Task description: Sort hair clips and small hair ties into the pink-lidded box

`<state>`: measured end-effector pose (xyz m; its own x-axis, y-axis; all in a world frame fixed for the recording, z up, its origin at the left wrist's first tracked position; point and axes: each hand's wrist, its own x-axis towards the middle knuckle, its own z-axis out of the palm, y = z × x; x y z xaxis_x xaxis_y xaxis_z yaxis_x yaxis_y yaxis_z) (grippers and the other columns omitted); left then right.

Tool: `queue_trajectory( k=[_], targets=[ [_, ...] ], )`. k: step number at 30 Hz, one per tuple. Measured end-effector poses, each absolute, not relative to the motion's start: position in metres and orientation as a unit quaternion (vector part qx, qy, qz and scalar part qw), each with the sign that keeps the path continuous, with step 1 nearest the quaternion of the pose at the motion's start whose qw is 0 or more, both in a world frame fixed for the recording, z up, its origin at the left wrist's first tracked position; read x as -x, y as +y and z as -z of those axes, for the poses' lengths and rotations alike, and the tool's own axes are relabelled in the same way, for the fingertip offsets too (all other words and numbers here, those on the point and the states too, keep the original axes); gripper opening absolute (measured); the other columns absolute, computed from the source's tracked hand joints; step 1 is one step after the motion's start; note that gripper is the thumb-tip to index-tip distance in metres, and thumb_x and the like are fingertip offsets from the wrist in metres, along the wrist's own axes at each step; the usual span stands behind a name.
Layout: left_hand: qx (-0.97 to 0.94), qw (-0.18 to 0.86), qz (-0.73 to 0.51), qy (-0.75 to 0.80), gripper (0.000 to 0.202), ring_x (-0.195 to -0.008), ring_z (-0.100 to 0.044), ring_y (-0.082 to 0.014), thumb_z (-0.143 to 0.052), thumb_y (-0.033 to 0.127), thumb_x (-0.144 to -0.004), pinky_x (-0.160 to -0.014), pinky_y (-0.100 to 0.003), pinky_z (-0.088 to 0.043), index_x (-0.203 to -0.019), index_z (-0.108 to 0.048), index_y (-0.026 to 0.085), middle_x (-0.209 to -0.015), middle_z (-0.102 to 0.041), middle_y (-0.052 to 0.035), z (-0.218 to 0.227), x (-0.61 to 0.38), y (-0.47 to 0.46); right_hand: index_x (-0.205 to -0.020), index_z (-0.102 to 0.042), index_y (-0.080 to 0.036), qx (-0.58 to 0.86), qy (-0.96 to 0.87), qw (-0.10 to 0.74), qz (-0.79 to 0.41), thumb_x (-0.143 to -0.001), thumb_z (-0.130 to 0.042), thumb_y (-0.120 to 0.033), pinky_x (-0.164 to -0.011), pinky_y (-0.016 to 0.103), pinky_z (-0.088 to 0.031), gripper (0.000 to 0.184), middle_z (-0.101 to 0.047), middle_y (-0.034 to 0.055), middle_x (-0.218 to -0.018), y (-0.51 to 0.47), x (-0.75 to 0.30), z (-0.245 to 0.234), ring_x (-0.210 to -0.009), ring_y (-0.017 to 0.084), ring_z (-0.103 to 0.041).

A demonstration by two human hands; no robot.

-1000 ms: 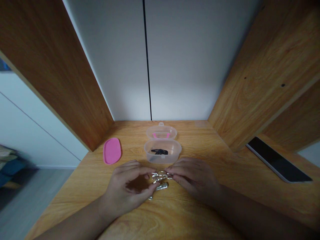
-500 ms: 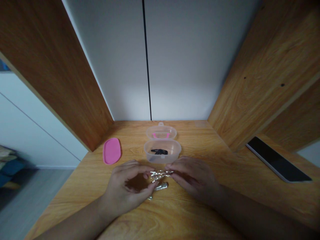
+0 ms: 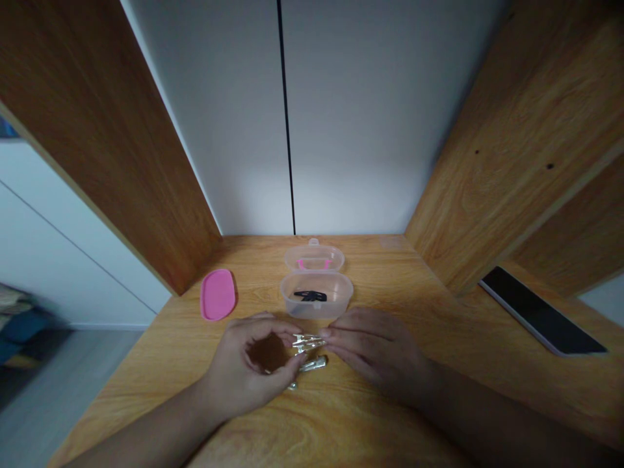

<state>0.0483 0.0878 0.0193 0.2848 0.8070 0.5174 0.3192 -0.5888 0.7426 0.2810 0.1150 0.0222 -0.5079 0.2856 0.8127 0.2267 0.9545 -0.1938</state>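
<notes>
Both my hands rest on the wooden desk (image 3: 370, 422), fingertips meeting over a small bunch of silver metal hair clips (image 3: 308, 341). My left hand (image 3: 248, 374) is curled, its fingers closed round the clips from the left. My right hand (image 3: 377, 354) pinches the same clips from the right. Another silver clip (image 3: 314, 364) lies on the desk just under the fingers. Right behind the hands stands a clear plastic box (image 3: 316, 294) with a black clip inside it. A second clear box (image 3: 314, 258) with something pink in it stands farther back.
A pink oval lid (image 3: 218, 294) lies flat at the left of the desk. A dark phone (image 3: 541, 311) lies on the shelf at the right. Slanting wooden panels close in on both sides, with a white wall behind.
The bunch of clips has been drawn together and shifted slightly left between the fingertips. My right fingers have straightened a little. The boxes and lid have not moved.
</notes>
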Motion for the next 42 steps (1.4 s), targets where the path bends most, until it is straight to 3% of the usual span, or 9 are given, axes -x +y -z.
queue_trajectory(
  k=[8, 15, 19, 26, 29, 36, 42],
  targets=[
    [-0.754, 0.308, -0.44, 0.379, 0.011, -0.068, -0.072, -0.0168, -0.071, 0.015, -0.076, -0.06, -0.025, -0.058, -0.087, -0.071, 0.016, -0.078, -0.076, -0.0053, -0.015, -0.046, 0.088, -0.123, -0.059, -0.021, 0.184, -0.882, 0.433, 0.003, -0.097, -0.063, -0.024, -0.071, 0.027, -0.057, 0.026, -0.076, 0.0026, -0.09, 0.115, -0.285, -0.012, -0.077, 0.015, -0.07],
    [-0.761, 0.3, -0.44, 0.37, 0.015, -0.076, -0.074, -0.0175, -0.071, 0.016, -0.08, -0.067, -0.027, -0.06, -0.095, -0.071, 0.016, -0.087, -0.077, -0.0066, -0.014, -0.045, 0.09, -0.119, -0.062, -0.021, 0.182, -0.875, 0.447, -0.025, -0.095, -0.066, -0.023, -0.067, 0.026, -0.056, 0.025, -0.076, 0.0021, -0.087, 0.116, -0.284, -0.015, -0.074, 0.014, -0.07],
    [-0.767, 0.271, -0.456, 0.361, 0.028, -0.083, -0.074, -0.0179, -0.071, 0.015, -0.082, -0.074, -0.028, -0.06, -0.11, -0.07, 0.019, -0.096, -0.077, -0.0072, -0.013, -0.044, 0.09, -0.116, -0.063, -0.024, 0.201, -0.867, 0.455, -0.04, -0.095, -0.065, -0.025, -0.066, 0.026, -0.056, 0.021, -0.077, 0.0014, -0.087, 0.115, -0.283, -0.016, -0.073, 0.015, -0.071],
    [-0.801, 0.218, -0.475, 0.292, 0.03, -0.087, -0.073, -0.0181, -0.072, 0.006, -0.08, -0.077, -0.029, -0.061, -0.107, -0.07, 0.019, -0.096, -0.077, -0.0079, -0.019, -0.046, 0.092, -0.108, -0.065, -0.022, 0.226, -0.859, 0.459, -0.023, -0.098, -0.06, -0.026, -0.065, 0.025, -0.057, 0.012, -0.078, 0.0027, -0.087, 0.115, -0.285, -0.017, -0.073, 0.015, -0.073],
    [-0.802, 0.202, -0.486, 0.282, 0.03, -0.086, -0.073, -0.018, -0.073, 0.005, -0.079, -0.076, -0.029, -0.061, -0.106, -0.071, 0.019, -0.096, -0.077, -0.0081, -0.02, -0.046, 0.093, -0.107, -0.066, -0.023, 0.202, -0.861, 0.463, -0.055, -0.096, -0.063, -0.021, -0.071, 0.026, -0.058, 0.012, -0.078, 0.0018, -0.088, 0.116, -0.285, -0.017, -0.077, 0.015, -0.073],
    [-0.798, 0.19, -0.497, 0.282, 0.03, -0.083, -0.073, -0.0173, -0.072, 0.004, -0.078, -0.072, -0.028, -0.061, -0.106, -0.071, 0.018, -0.093, -0.076, -0.0079, -0.019, -0.045, 0.092, -0.117, -0.065, -0.02, 0.153, -0.847, 0.496, -0.116, -0.085, -0.072, -0.01, -0.08, 0.029, -0.059, 0.034, -0.077, 0.0062, -0.096, 0.115, -0.282, -0.021, -0.086, 0.016, -0.072],
    [-0.796, 0.2, -0.503, 0.269, 0.031, -0.085, -0.073, -0.0183, -0.072, 0.004, -0.078, -0.073, -0.029, -0.061, -0.106, -0.07, 0.018, -0.095, -0.076, -0.0081, -0.02, -0.046, 0.092, -0.114, -0.066, -0.019, 0.136, -0.842, 0.508, -0.123, -0.086, -0.068, -0.008, -0.08, 0.03, -0.059, 0.03, -0.076, 0.0067, -0.094, 0.115, -0.28, -0.026, -0.086, 0.016, -0.072]
  ],
)
